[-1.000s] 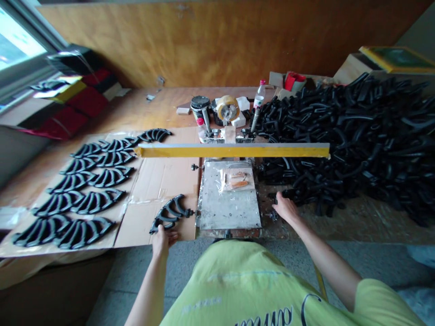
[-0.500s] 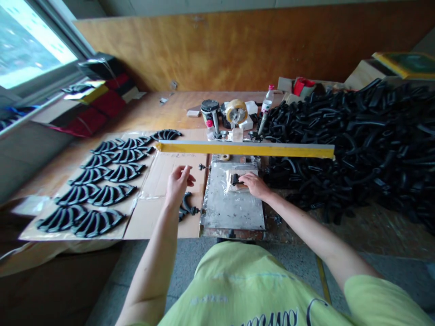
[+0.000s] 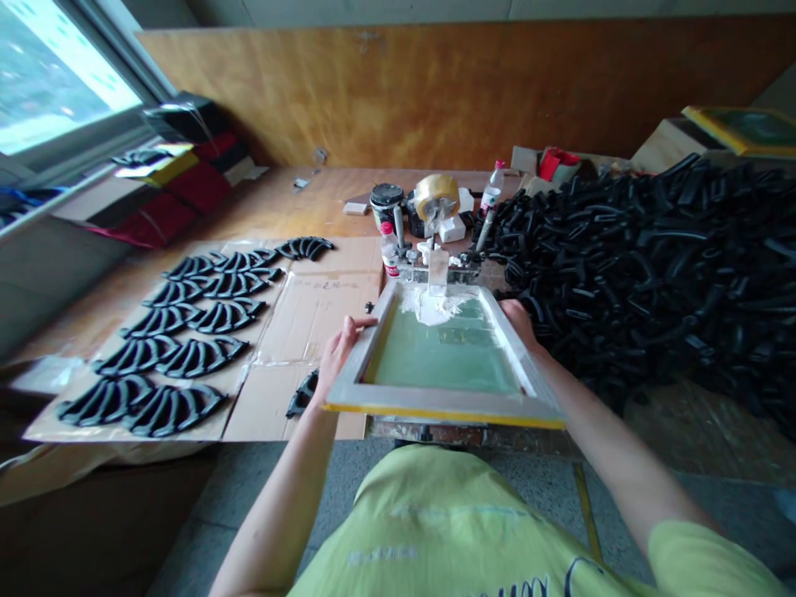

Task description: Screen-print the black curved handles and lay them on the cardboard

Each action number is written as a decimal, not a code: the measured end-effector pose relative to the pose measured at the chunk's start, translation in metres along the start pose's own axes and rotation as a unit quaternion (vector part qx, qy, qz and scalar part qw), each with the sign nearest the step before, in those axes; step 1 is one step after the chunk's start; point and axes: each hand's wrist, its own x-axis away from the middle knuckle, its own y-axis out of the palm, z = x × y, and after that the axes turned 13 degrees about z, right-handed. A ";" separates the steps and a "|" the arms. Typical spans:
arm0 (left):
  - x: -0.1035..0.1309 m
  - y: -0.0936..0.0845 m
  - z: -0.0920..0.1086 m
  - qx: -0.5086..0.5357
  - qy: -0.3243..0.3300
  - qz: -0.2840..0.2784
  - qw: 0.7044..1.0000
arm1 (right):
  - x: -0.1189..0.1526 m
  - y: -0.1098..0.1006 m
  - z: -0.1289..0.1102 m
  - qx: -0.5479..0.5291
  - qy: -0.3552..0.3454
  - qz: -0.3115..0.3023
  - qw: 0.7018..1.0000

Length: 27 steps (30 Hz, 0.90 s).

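A screen printing frame (image 3: 448, 404) with a green mesh lies lowered, slightly tilted, over the metal base plate in front of me. White ink (image 3: 429, 308) is smeared along the mesh's far end, where a small upright squeegee-like block (image 3: 438, 274) stands. My left hand (image 3: 339, 352) is closed at the frame's left side, its fingers at the edge. At the right side, my right hand (image 3: 520, 323) grips the frame, with its fingertips partly hidden. Left of the frame, a black curved plastic part (image 3: 303, 394) rests on the cardboard (image 3: 267, 402), partly covered by my left forearm.
Rows of black curved parts (image 3: 177, 406) lie on the cardboard at left. A large heap of black parts (image 3: 609, 274) fills the right side. Behind the frame stand a paint tub (image 3: 386, 199), a tape roll (image 3: 437, 197) and plastic bottles (image 3: 493, 189).
The frame has swung down from its raised, edge-on position and covers the base plate. My right hand has left the small black part on the plate, and both hands are at the frame's sides.
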 end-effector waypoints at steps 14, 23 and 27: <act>0.003 0.003 -0.110 -0.048 -0.124 0.009 0.991 | -0.036 0.029 -0.091 0.040 -0.221 -0.056 0.973; 0.004 0.001 -0.110 -0.037 -0.111 -0.009 0.993 | -0.018 0.011 -0.083 -0.009 -0.306 -0.096 0.947; 0.006 0.001 -0.102 -0.030 -0.121 0.002 0.992 | 0.001 0.025 -0.083 -0.021 -0.315 -0.026 0.948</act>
